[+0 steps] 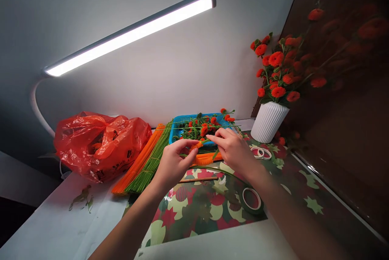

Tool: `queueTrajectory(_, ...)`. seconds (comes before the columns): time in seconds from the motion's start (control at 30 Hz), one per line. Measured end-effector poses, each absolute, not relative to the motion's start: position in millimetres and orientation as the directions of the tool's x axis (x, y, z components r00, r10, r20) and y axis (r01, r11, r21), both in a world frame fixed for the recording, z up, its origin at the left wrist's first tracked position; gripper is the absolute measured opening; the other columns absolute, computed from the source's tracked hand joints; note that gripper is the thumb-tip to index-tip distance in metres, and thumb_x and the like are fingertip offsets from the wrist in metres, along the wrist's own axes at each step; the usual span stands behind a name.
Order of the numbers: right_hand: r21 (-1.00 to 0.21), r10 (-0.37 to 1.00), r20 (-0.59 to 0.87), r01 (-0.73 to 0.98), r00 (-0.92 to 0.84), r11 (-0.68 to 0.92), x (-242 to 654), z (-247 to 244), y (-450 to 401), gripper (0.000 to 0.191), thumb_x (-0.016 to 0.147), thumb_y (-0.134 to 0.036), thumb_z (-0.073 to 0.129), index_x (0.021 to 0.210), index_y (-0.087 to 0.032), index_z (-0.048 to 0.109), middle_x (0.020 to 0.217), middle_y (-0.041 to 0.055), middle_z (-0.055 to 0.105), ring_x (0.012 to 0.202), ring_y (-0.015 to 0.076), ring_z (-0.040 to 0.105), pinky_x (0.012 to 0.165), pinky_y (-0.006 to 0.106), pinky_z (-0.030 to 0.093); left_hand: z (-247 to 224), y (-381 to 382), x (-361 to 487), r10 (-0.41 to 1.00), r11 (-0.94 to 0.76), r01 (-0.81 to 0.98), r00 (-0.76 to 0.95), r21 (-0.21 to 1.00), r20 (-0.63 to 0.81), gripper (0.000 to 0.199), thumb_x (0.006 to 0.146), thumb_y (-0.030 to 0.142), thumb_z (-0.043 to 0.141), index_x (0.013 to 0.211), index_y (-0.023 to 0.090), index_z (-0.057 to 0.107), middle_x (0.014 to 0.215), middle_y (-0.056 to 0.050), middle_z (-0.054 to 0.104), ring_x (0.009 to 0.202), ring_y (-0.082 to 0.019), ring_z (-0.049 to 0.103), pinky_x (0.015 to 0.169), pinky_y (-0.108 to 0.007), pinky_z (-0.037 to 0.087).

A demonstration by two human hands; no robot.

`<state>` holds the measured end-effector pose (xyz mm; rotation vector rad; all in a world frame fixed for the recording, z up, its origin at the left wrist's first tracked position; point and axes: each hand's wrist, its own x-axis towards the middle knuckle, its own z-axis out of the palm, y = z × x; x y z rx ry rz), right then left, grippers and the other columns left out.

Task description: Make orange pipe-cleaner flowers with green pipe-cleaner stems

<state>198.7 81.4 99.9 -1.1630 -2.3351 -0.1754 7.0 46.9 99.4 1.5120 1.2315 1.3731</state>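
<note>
My left hand (175, 160) pinches a small orange pipe-cleaner flower (197, 145) between thumb and fingers. From its right side a short green pipe-cleaner piece (206, 141) runs to my right hand (232, 146). The right fingers are closed around that green end, partly hiding it. Under the hands lie loose orange pipe cleaners (208, 158) and a thin wooden stick (199, 179). Just behind them, a blue basket (174, 132) holds several finished orange flowers with green stems.
Orange pipe cleaners (133, 167) and a green bundle (152, 167) lie left, beside a red plastic bag (100, 142). Right are a green tape roll (253, 201), white rings (261, 153) and a white vase (269, 122) of orange flowers. A lit lamp (130, 35) hangs above.
</note>
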Motion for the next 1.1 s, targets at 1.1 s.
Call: queueTrajectory(1.1, -0.756, 0.846, 0.424, 0.388, -0.322, 0.527, 192.8, 101.7, 80.7, 0.018, 0.087, -0.012, 0.053, 0.093, -0.017, 0.068, 0.085, 0.0031, 0.066, 0.075, 0.0143, 0.059, 0.068, 0.026, 0.046, 91.1, 52.6, 4.3, 0.943, -0.323, 0.318, 0.03, 0.891, 0.331, 0.028, 0.082, 0.035, 0.064, 0.1, 0.014, 0.069, 0.075, -0.006, 0.068, 0.062, -0.018, 0.068, 0.052, -0.025, 0.056)
